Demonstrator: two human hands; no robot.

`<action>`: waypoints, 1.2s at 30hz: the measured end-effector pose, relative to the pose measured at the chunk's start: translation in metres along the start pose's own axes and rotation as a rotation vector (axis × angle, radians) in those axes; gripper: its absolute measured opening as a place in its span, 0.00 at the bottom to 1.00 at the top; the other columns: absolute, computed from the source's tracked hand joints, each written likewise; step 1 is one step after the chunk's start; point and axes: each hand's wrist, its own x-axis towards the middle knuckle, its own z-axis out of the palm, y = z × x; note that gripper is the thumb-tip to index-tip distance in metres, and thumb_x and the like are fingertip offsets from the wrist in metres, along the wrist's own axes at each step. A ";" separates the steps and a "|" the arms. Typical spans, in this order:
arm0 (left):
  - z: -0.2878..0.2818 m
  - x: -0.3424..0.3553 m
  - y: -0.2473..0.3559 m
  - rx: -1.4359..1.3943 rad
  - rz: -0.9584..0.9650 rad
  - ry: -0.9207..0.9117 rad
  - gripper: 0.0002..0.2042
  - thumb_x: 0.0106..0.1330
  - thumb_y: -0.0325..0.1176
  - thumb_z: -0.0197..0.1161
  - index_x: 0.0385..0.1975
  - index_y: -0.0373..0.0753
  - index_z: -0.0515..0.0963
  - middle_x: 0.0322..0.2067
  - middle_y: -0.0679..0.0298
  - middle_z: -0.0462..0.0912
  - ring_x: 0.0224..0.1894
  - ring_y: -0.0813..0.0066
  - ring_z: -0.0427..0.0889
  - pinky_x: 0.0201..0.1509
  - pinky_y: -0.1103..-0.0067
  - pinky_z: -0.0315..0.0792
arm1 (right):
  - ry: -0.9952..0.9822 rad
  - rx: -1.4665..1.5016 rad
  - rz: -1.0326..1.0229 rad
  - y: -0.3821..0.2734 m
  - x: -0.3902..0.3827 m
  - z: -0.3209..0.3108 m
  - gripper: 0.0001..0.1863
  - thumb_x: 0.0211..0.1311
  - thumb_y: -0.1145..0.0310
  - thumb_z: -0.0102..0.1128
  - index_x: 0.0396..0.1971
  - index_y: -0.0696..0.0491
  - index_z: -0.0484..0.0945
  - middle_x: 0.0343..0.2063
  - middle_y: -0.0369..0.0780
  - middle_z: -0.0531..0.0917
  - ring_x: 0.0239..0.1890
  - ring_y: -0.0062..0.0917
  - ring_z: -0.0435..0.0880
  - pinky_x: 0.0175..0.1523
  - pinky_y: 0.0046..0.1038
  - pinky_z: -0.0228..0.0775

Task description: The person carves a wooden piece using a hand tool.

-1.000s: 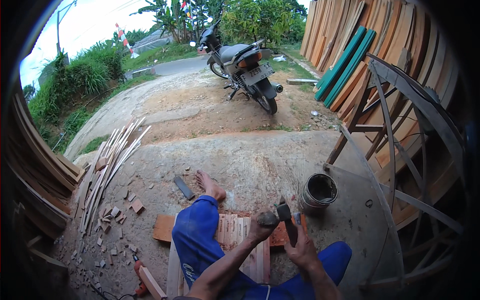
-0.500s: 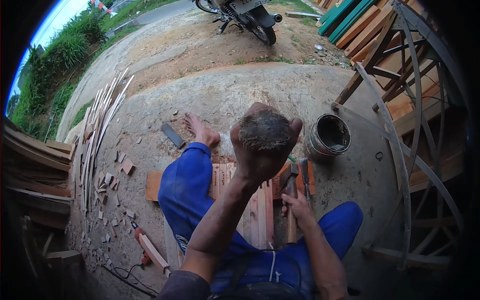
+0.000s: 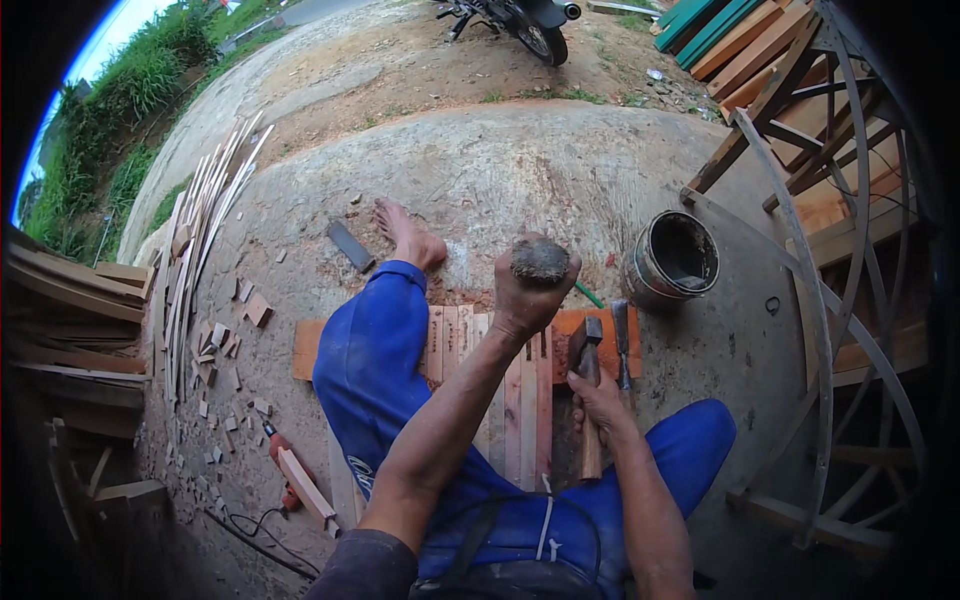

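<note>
My left hand (image 3: pixel 522 305) is closed round an upright chisel (image 3: pixel 540 262). Only its round, frayed wooden butt shows; the blade is hidden beneath the fist. In my right hand (image 3: pixel 602 402) is a hammer (image 3: pixel 591 455), its metal head pointing away from me and its wooden handle toward my lap. Below both hands, several wooden strips (image 3: pixel 513 410) lie side by side between my legs, with dark slots cut near their far ends. They rest across an orange-brown plank (image 3: pixel 308 352). A second chisel (image 3: pixel 621 345) lies on the plank's right end, near the hammer.
A dirty bucket (image 3: pixel 648 275) stands beyond the plank at right, near a thin green stick (image 3: pixel 588 294). A dark flat block (image 3: pixel 350 246) lies by my foot. At left are wood offcuts (image 3: pixel 258 310), thin slats (image 3: pixel 195 260) and a red corded power tool (image 3: pixel 285 460). A metal-and-wood frame (image 3: pixel 815 330) stands right.
My left hand has lowered with the chisel, away from the camera and toward the strips. The right hand keeps the hammer in much the same place. The view has tilted slightly.
</note>
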 end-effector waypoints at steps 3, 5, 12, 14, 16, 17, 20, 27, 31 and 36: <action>0.001 -0.003 0.000 0.017 0.010 -0.010 0.11 0.56 0.29 0.72 0.21 0.33 0.76 0.20 0.62 0.78 0.23 0.73 0.77 0.32 0.76 0.72 | -0.014 0.026 -0.005 0.003 0.002 -0.001 0.16 0.65 0.59 0.64 0.42 0.48 0.67 0.19 0.33 0.70 0.12 0.18 0.70 0.16 0.26 0.68; 0.002 -0.003 0.000 0.010 0.011 -0.013 0.11 0.56 0.29 0.72 0.21 0.34 0.76 0.20 0.62 0.78 0.23 0.73 0.77 0.32 0.76 0.72 | -0.011 0.040 -0.001 0.004 0.002 -0.002 0.16 0.65 0.59 0.64 0.42 0.48 0.67 0.19 0.33 0.70 0.12 0.18 0.70 0.16 0.26 0.67; 0.000 -0.002 -0.001 -0.021 -0.004 -0.026 0.11 0.57 0.30 0.72 0.23 0.33 0.76 0.20 0.63 0.79 0.23 0.75 0.77 0.31 0.76 0.73 | -0.011 0.030 0.027 -0.003 -0.001 0.000 0.18 0.64 0.60 0.65 0.42 0.49 0.65 0.21 0.33 0.70 0.13 0.18 0.71 0.16 0.25 0.69; 0.000 -0.002 -0.004 -0.017 0.017 -0.020 0.13 0.58 0.31 0.73 0.23 0.35 0.73 0.18 0.66 0.76 0.21 0.78 0.73 0.30 0.77 0.70 | -0.008 0.029 0.031 -0.004 -0.002 0.000 0.18 0.64 0.60 0.64 0.42 0.49 0.65 0.21 0.33 0.70 0.13 0.18 0.71 0.16 0.25 0.69; 0.001 -0.003 -0.005 -0.016 0.023 -0.012 0.14 0.58 0.32 0.73 0.22 0.36 0.72 0.17 0.68 0.74 0.21 0.80 0.71 0.29 0.77 0.69 | -0.010 0.026 0.032 -0.004 -0.002 0.000 0.17 0.65 0.60 0.64 0.43 0.49 0.65 0.20 0.33 0.70 0.13 0.18 0.71 0.16 0.25 0.69; 0.000 -0.004 -0.005 -0.016 0.018 -0.006 0.14 0.58 0.32 0.73 0.22 0.36 0.72 0.17 0.68 0.74 0.21 0.80 0.71 0.29 0.77 0.69 | -0.011 0.025 0.033 -0.004 -0.001 0.000 0.17 0.65 0.60 0.64 0.43 0.49 0.65 0.20 0.33 0.70 0.13 0.18 0.71 0.16 0.25 0.69; -0.001 -0.003 -0.006 0.008 0.034 -0.014 0.14 0.58 0.32 0.73 0.22 0.36 0.72 0.17 0.68 0.75 0.21 0.79 0.71 0.29 0.77 0.69 | -0.009 0.023 0.030 -0.003 0.000 0.001 0.17 0.65 0.60 0.64 0.43 0.49 0.65 0.20 0.33 0.70 0.12 0.18 0.71 0.16 0.26 0.68; 0.001 -0.007 0.003 0.076 0.016 -0.081 0.11 0.58 0.31 0.71 0.24 0.35 0.75 0.19 0.63 0.78 0.22 0.73 0.76 0.31 0.74 0.72 | -0.008 0.031 0.030 -0.001 -0.001 0.001 0.17 0.65 0.60 0.64 0.43 0.49 0.65 0.20 0.33 0.70 0.13 0.18 0.71 0.16 0.26 0.68; -0.009 -0.012 0.003 0.011 -0.023 -0.006 0.12 0.57 0.33 0.72 0.24 0.35 0.75 0.19 0.64 0.78 0.22 0.76 0.75 0.30 0.75 0.71 | 0.009 0.049 0.018 0.001 0.003 -0.001 0.16 0.65 0.60 0.63 0.44 0.48 0.67 0.19 0.34 0.70 0.12 0.18 0.69 0.15 0.26 0.67; -0.003 -0.009 -0.004 0.044 0.065 -0.075 0.11 0.58 0.32 0.72 0.24 0.36 0.74 0.20 0.63 0.78 0.22 0.70 0.76 0.32 0.74 0.72 | 0.023 0.043 -0.101 -0.017 -0.012 0.001 0.17 0.63 0.61 0.63 0.44 0.50 0.67 0.20 0.33 0.70 0.13 0.18 0.71 0.16 0.25 0.68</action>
